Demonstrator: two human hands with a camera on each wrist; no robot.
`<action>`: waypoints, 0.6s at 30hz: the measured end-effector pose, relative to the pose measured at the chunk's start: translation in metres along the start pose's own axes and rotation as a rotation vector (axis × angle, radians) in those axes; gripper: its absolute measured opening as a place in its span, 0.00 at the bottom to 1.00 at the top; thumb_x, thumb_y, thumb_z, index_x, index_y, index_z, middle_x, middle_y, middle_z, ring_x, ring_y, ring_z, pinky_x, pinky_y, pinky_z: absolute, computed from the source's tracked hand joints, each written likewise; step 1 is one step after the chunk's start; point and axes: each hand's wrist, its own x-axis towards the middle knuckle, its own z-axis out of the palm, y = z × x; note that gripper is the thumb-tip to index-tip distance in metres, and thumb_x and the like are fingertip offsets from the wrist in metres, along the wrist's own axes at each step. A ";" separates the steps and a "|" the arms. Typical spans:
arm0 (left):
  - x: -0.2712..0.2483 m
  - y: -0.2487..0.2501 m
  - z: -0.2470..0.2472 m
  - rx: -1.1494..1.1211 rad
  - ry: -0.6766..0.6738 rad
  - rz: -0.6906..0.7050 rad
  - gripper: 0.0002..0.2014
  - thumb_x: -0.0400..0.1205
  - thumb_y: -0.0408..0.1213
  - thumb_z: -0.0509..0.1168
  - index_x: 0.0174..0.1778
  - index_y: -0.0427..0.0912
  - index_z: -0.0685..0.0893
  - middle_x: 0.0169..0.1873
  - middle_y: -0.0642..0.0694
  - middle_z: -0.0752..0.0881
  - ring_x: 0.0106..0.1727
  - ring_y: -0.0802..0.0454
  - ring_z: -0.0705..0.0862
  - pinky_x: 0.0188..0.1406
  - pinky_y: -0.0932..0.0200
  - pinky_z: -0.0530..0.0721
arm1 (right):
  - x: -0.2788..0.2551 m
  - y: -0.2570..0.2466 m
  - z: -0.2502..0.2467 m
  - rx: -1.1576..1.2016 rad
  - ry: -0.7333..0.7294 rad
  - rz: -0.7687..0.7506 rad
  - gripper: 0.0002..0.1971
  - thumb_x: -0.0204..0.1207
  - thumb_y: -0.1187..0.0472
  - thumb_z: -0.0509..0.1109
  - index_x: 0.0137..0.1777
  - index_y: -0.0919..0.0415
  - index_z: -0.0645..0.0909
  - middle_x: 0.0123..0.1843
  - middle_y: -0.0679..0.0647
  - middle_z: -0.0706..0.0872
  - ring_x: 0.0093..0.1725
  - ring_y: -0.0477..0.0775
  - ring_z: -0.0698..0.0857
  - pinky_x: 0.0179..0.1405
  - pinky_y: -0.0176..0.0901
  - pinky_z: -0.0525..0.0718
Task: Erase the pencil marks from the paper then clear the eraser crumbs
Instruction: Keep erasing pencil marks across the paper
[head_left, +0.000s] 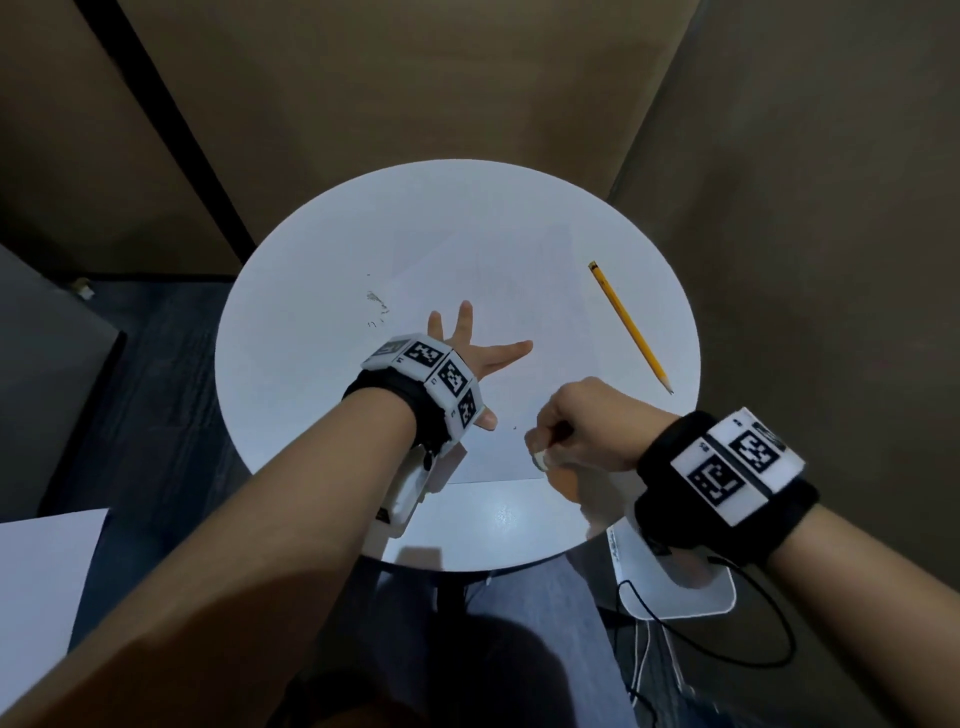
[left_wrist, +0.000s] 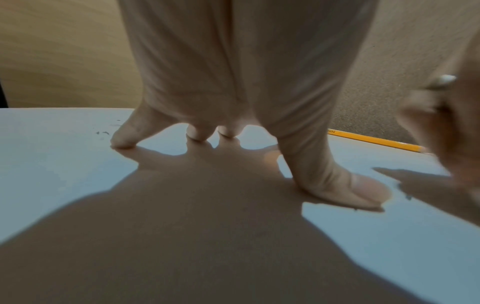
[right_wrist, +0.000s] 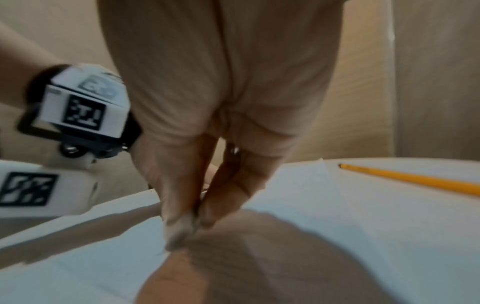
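One paper (head_left: 483, 291), one pencil (head_left: 629, 327) at right. I'm splaying my left hand (head_left: 470, 353) flat on the paper; my right hand (head_left: 582, 428) is pinching one eraser (head_left: 540, 460) at lower centre.

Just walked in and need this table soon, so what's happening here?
A person is rubbing pencil marks off a sheet of paper on a round white table. The left hand presses the sheet flat with spread fingers. The right hand pinches a small white eraser near the paper's near edge. Eraser crumbs lie to the left, not yet cleared. A yellow pencil lies untouched on the right.
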 end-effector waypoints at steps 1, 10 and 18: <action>0.000 0.000 0.000 0.000 0.002 0.001 0.51 0.73 0.51 0.75 0.78 0.73 0.43 0.79 0.37 0.27 0.76 0.21 0.32 0.69 0.19 0.49 | 0.003 -0.001 -0.001 0.028 0.031 -0.009 0.03 0.75 0.63 0.72 0.43 0.61 0.86 0.39 0.44 0.84 0.42 0.44 0.80 0.37 0.25 0.73; 0.001 -0.002 0.000 -0.003 -0.001 0.005 0.52 0.71 0.53 0.76 0.79 0.73 0.43 0.79 0.37 0.27 0.76 0.20 0.31 0.67 0.18 0.50 | -0.007 0.008 0.004 0.063 0.019 -0.007 0.04 0.74 0.64 0.72 0.45 0.63 0.87 0.37 0.39 0.82 0.38 0.36 0.79 0.34 0.19 0.72; 0.000 0.000 0.001 -0.002 0.006 -0.002 0.51 0.72 0.51 0.75 0.79 0.72 0.43 0.79 0.38 0.26 0.76 0.20 0.31 0.68 0.18 0.51 | -0.007 0.009 0.011 0.040 0.084 -0.014 0.04 0.76 0.62 0.70 0.43 0.60 0.85 0.38 0.42 0.79 0.35 0.37 0.75 0.33 0.20 0.69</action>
